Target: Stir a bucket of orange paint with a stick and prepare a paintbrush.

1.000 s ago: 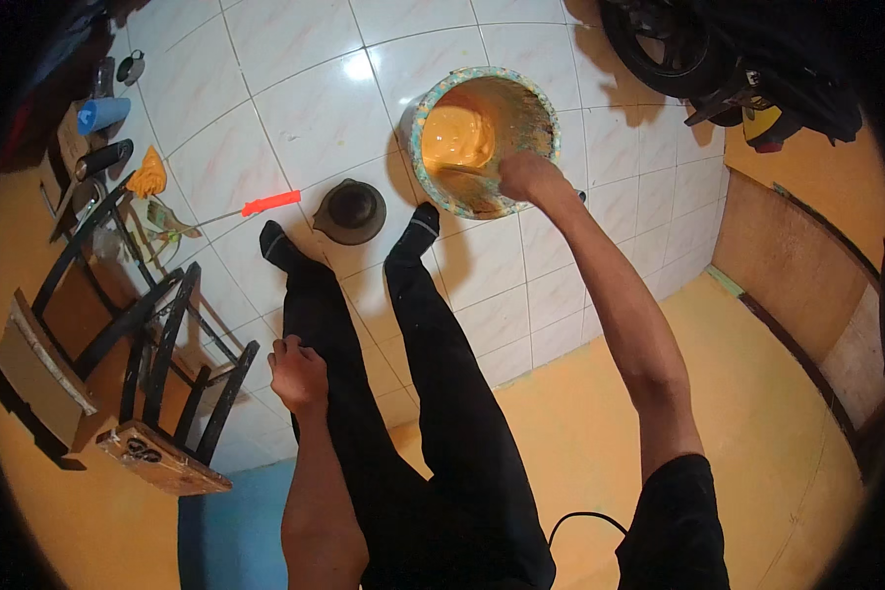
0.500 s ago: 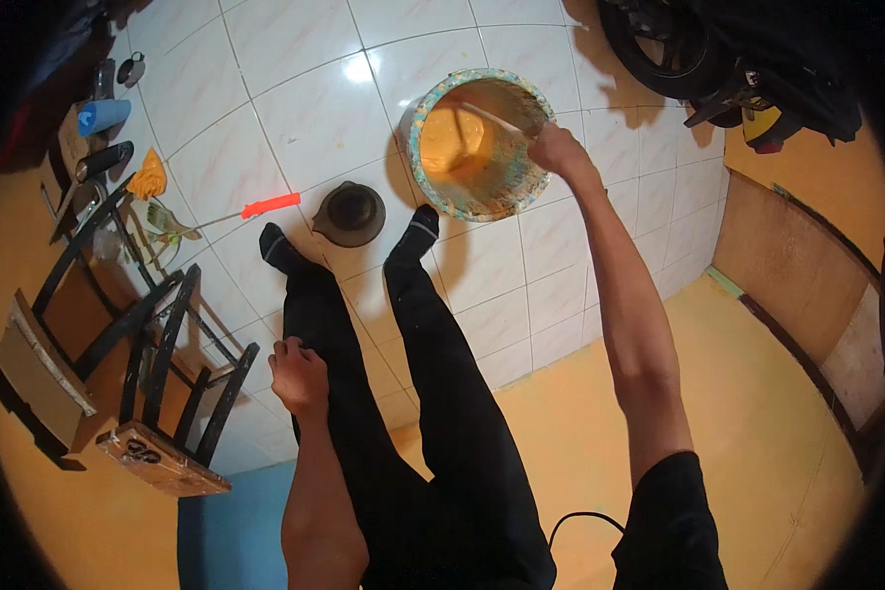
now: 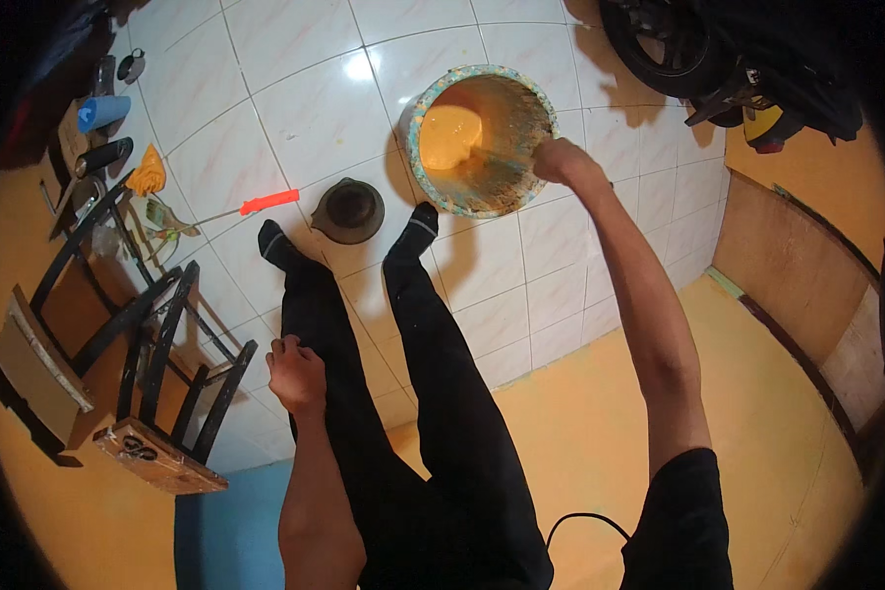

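Note:
A paint-spattered bucket [image 3: 521, 192] stands on the tiles with orange paint [image 3: 450, 136] pooled inside. At its right rim, my right hand [image 3: 565, 162] is closed round a stick. The stick is hardly visible now, lost against the bucket's inner wall. My left hand [image 3: 297, 376] rests on my left leg, its fingers curled and nothing showing in them. Between my socked feet sits a dark, round spouted container [image 3: 350, 210]. Left of it lies a tool with an orange-red handle [image 3: 269, 202] and a thin metal rod.
At left, a black-framed chair [image 3: 172, 344] lies tipped over near an orange cloth [image 3: 147, 174], a blue cup [image 3: 103, 113] and other small items. Part of a motorcycle [image 3: 674, 59] stands at upper right. A wooden panel [image 3: 806, 280] lines the right side.
My right hand has moved slightly right and down. The stick that crossed the bucket's mouth has dropped out of clear view. My left hand stays on my leg.

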`<act>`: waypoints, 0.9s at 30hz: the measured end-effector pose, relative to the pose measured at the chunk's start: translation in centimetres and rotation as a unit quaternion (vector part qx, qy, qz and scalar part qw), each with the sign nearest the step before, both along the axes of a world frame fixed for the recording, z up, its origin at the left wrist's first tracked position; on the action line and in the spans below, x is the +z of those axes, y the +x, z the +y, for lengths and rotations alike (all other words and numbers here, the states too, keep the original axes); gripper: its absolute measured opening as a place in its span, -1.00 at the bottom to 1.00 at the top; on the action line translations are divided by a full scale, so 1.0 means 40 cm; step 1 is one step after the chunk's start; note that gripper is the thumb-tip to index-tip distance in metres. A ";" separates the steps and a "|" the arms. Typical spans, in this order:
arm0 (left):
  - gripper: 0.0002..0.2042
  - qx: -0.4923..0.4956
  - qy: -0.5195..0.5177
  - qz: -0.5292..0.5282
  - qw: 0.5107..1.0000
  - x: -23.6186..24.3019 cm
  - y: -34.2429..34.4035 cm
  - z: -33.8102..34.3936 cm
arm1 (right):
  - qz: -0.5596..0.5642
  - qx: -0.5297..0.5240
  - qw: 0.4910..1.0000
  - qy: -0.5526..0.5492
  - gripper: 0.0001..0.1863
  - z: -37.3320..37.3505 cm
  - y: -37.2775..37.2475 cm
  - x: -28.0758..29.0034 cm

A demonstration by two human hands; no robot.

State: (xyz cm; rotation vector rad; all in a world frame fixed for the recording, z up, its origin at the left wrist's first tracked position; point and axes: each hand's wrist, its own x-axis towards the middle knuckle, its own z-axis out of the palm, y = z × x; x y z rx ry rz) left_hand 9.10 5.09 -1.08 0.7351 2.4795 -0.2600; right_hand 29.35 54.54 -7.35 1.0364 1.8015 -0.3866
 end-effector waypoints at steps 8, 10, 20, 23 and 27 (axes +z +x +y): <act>-0.85 0.005 -0.008 -0.006 1.000 0.002 0.012 0.014 | 0.146 -0.136 0.979 0.035 -0.69 0.003 -0.120 0.072; -0.85 0.006 -0.006 -0.009 1.000 0.000 0.019 0.017 | 0.145 -0.041 0.987 0.046 -0.71 0.021 -0.061 0.060; -0.84 0.004 -0.022 -0.009 1.000 -0.005 0.010 0.004 | 0.079 0.017 0.997 -0.022 -0.66 -0.081 -0.170 0.031; -0.84 0.009 -0.017 -0.015 1.000 -0.004 0.008 0.010 | 0.122 -0.065 0.987 0.085 -0.67 -0.043 -0.168 0.097; -0.83 0.008 -0.011 -0.005 1.000 -0.003 0.004 0.010 | 0.084 -0.029 0.988 0.125 -0.66 -0.072 -0.126 0.079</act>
